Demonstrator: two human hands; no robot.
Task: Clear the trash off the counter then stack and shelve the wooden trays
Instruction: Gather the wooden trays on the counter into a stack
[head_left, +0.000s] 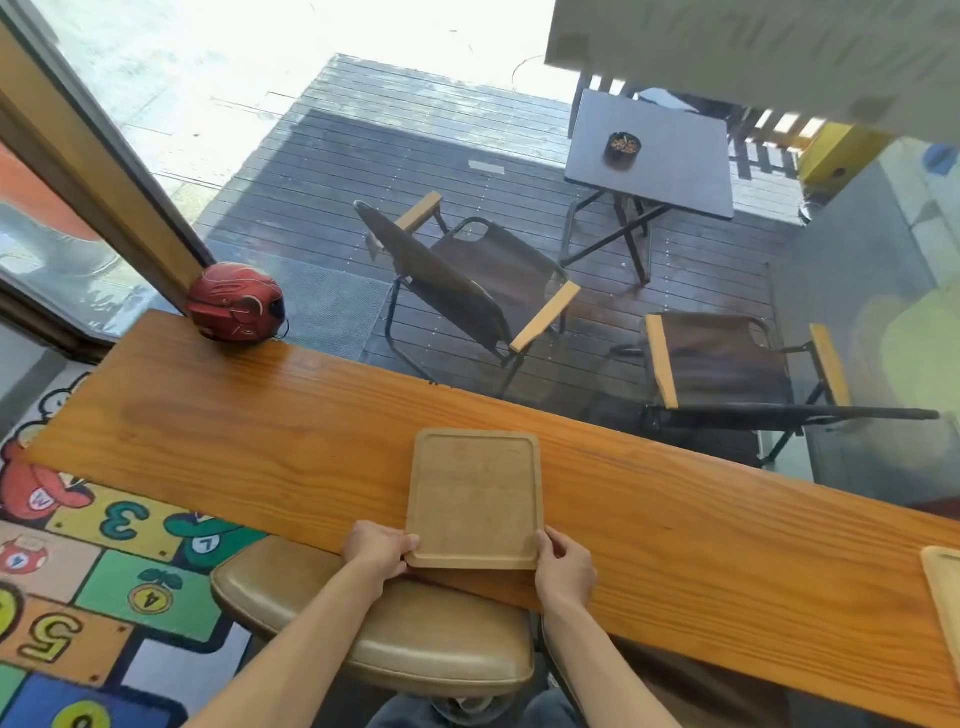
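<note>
1. We're standing at the long wooden bench (208, 431), looking down at a square wooden tray (475, 496) that's lying flat near the bench's near edge, its near side poking a bit past that edge.
2. Our left hand (376, 552) is pinching the tray's near-left corner, thumb on top and fingers tucked under, so that grip is clamped on the tray.
3. Our right hand (563, 569) is doing the same on the tray's near-right corner, fingers closed around the rim.
4. A second tray (944, 587) is sitting well off to the right of the first tray, mostly cut off by the frame edge.
5. A red helmet (235, 302) is resting at the bench's far-left corner, well away from the tray.
6. A tan padded stool (431, 644) is sitting just under the tray's near side, below our forearms.
7. Beyond the tray, through the glass, we're seeing folding chairs and a small dark table on a deck.
</note>
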